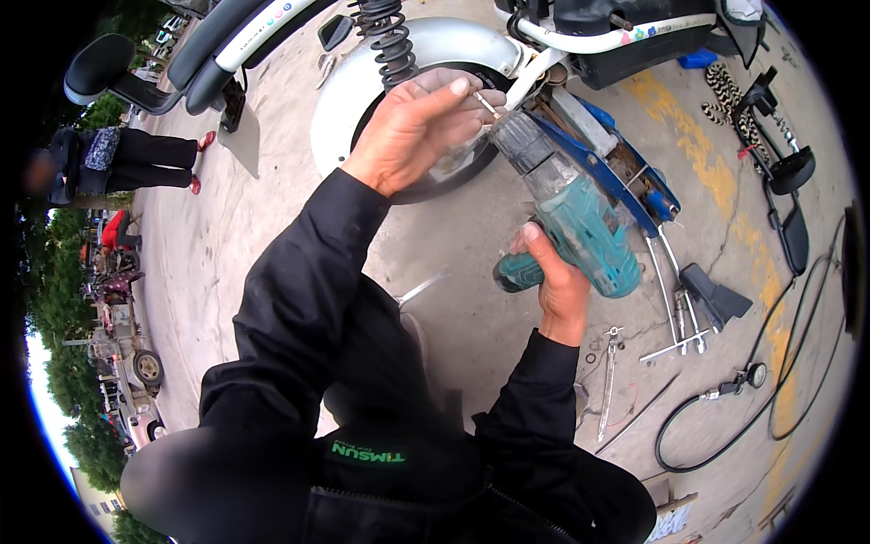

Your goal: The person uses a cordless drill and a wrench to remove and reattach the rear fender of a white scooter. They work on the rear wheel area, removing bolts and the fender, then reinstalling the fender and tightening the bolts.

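My right hand point(555, 281) grips the handle of a teal and grey cordless drill point(589, 222), its black chuck point(521, 140) aimed up and left. From the chuck sticks a thin, light-coloured drill bit point(485, 102). My left hand point(421, 127) is closed about the bit's tip, the thumb beside it and the fingertips behind it; the exact contact is hard to make out. Just beyond both hands stands a white scooter's rear wheel, under a silver-white mudguard point(344, 100). A black coil spring point(391, 45) rises beside the wheel.
A blue metal frame point(625, 172) lies right of the drill. On the concrete are a wrench point(610, 385), a black pedal-like part point(716, 295), and an air hose with a gauge point(750, 374). At far right lies a lock chain point(722, 91). A person point(149, 159) stands at left.
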`<state>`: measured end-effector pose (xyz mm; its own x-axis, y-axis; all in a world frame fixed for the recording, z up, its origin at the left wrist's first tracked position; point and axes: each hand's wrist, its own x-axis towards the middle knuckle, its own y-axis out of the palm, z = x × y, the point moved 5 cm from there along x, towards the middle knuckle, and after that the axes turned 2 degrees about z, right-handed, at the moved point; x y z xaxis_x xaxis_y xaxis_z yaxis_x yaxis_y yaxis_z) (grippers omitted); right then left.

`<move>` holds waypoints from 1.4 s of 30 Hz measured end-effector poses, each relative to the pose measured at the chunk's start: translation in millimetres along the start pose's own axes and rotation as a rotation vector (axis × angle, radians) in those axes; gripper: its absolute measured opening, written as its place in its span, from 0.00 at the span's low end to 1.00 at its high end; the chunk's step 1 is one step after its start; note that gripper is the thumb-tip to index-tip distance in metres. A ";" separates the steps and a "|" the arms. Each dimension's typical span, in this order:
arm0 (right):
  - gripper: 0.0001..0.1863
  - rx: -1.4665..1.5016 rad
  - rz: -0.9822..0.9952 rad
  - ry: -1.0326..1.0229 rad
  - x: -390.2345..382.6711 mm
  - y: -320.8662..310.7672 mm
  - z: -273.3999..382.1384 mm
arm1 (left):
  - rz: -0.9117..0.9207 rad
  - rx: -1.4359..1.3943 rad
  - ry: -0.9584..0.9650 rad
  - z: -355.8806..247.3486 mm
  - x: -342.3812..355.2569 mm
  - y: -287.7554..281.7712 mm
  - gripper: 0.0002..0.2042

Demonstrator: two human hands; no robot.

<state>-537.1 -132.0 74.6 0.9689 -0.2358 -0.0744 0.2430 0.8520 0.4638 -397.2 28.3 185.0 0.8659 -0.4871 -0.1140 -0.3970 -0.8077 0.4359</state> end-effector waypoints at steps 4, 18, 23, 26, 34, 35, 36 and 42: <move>0.14 -0.112 0.029 -0.067 2.3 -7.3 -6.1 | -0.034 0.207 -0.025 1.7 1.9 -2.4 0.12; 0.16 0.814 0.144 0.251 18.0 -17.9 -83.3 | -0.117 0.080 -0.068 70.0 35.6 9.5 0.20; 0.17 0.711 0.053 0.265 30.3 -41.2 -85.9 | -0.490 0.789 0.229 73.5 81.7 -46.5 0.18; 0.18 0.710 -0.020 0.260 36.6 -49.8 -75.4 | -0.563 0.792 0.219 81.2 101.7 -60.9 0.19; 0.19 0.771 -0.065 0.303 45.3 -66.9 -73.6 | -0.564 0.496 0.249 85.0 130.4 -61.9 0.21; 0.19 0.771 -0.063 0.295 46.2 -69.5 -73.8 | -0.552 0.491 0.250 84.9 132.4 -62.4 0.21; 0.19 0.768 -0.063 0.288 46.7 -71.7 -74.3 | -0.559 0.502 0.258 85.0 133.0 -63.3 0.21; 0.19 0.808 -0.074 0.312 48.7 -76.4 -78.1 | -0.550 0.506 0.285 86.2 132.1 -64.4 0.20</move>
<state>-504.8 -172.0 -33.5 0.9491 -0.0379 -0.3128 0.3133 0.2189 0.9241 -283.5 -12.7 64.9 0.9950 0.0731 0.0674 0.0785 -0.9936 -0.0818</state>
